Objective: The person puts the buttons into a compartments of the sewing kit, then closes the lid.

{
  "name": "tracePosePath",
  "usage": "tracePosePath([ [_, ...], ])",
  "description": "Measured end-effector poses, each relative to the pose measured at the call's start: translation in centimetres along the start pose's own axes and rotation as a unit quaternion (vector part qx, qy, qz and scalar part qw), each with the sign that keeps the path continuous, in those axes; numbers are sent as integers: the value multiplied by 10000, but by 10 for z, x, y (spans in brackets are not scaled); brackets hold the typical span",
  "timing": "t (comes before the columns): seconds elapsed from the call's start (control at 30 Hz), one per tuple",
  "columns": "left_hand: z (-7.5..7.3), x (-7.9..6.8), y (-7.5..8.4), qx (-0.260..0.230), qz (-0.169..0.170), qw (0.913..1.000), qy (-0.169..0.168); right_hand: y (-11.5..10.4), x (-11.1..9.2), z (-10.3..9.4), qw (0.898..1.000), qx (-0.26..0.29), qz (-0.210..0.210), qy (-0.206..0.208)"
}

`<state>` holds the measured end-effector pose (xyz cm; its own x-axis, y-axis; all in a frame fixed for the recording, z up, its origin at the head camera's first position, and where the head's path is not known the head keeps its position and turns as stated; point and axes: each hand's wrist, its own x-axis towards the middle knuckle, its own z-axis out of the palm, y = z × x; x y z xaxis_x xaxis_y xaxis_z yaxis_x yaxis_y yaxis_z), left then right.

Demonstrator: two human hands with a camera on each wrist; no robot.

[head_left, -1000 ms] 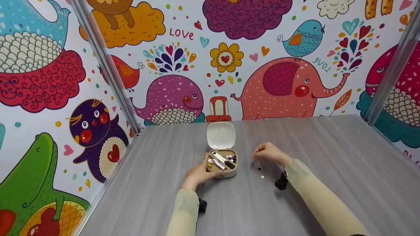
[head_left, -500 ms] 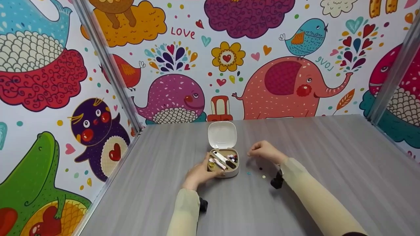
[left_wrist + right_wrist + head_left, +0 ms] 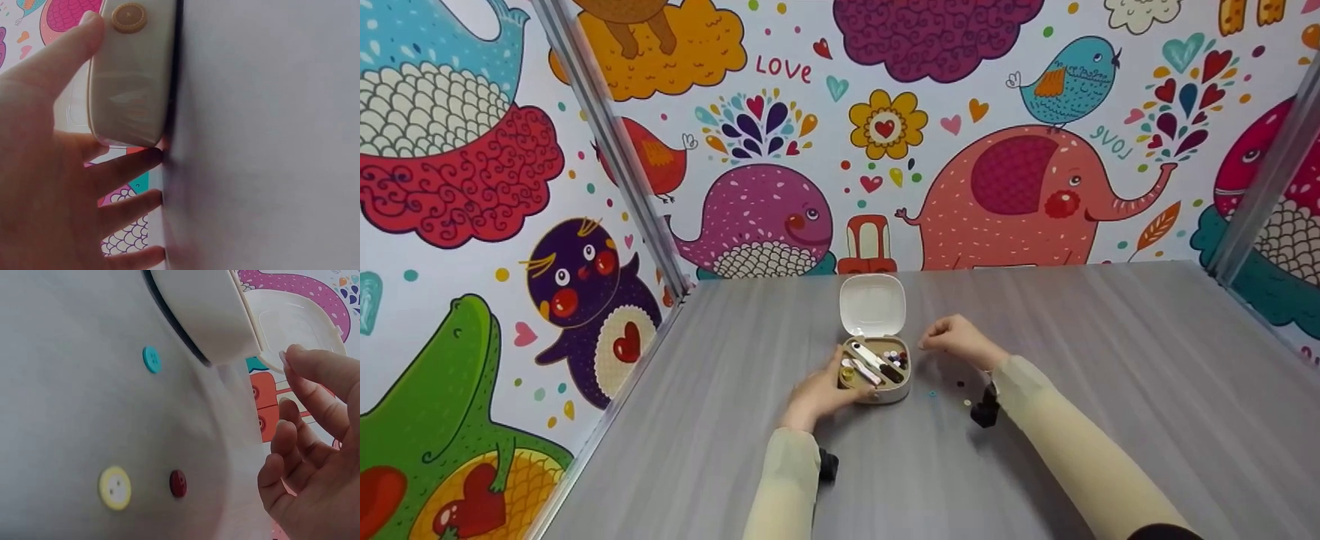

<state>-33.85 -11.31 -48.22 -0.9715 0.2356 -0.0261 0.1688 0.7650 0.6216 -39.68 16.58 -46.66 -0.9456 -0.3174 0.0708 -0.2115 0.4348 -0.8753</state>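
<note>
A white sewing kit box (image 3: 894, 394) stands with its lid (image 3: 873, 306) raised. Inside are a white-and-black tool (image 3: 868, 352), a pinkish-white stick-like item (image 3: 864, 371), a yellow round item (image 3: 848, 373) and several small buttons (image 3: 895, 358). My left hand (image 3: 819, 395) grips the box at its front left corner, thumb by the brown button (image 3: 129, 17) on the front wall. My right hand (image 3: 960, 343) is right of the box, thumb and forefinger pinching a small pale button (image 3: 283, 358), seen edge-on and mostly hidden; the other fingers are loosely curled.
On the grey table (image 3: 720, 337), right of the box, lie a turquoise button (image 3: 151, 359), a yellow-rimmed white button (image 3: 115, 487) and a dark red button (image 3: 178, 483). A printed wall (image 3: 780, 135) rises behind the table, with metal posts at its corners.
My right hand has moved left, closer to the box, with its fingertips still together. My left hand keeps its hold on the box. The head view has shifted slightly.
</note>
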Motion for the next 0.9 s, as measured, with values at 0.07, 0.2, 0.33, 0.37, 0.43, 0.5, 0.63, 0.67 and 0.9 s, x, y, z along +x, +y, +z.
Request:
tracePosePath([
  [0.07, -1, 0, 0, -22, 5, 10000, 11, -1, 2, 2, 10000, 34, 21, 47],
  [0.2, 0, 1, 0, 2, 6, 10000, 40, -3, 5, 6, 9999, 57, 7, 107],
  [0.33, 1, 2, 0, 98, -48, 9999, 43, -3, 8, 10, 9998, 57, -85, 153],
  [0.37, 1, 2, 0, 126, -69, 9999, 45, -3, 9, 11, 9998, 38, -111, 170],
  [0.43, 2, 2, 0, 198, -110, 9997, 55, -2, 10, 13, 9997, 64, -161, 190],
  [0.5, 2, 2, 0, 245, -171, 9995, 49, -3, 10, 15, 9996, 67, -194, 197],
  [0.63, 2, 1, 1, 171, -217, 9996, 37, -5, 12, 18, 9995, 82, -189, 255],
  [0.67, 1, 1, 1, 157, -212, 9996, 32, -5, 13, 19, 9994, 47, -182, 289],
  [0.9, 2, 1, 0, 117, -162, 9998, 31, -7, 16, 25, 9988, -55, -164, 448],
])
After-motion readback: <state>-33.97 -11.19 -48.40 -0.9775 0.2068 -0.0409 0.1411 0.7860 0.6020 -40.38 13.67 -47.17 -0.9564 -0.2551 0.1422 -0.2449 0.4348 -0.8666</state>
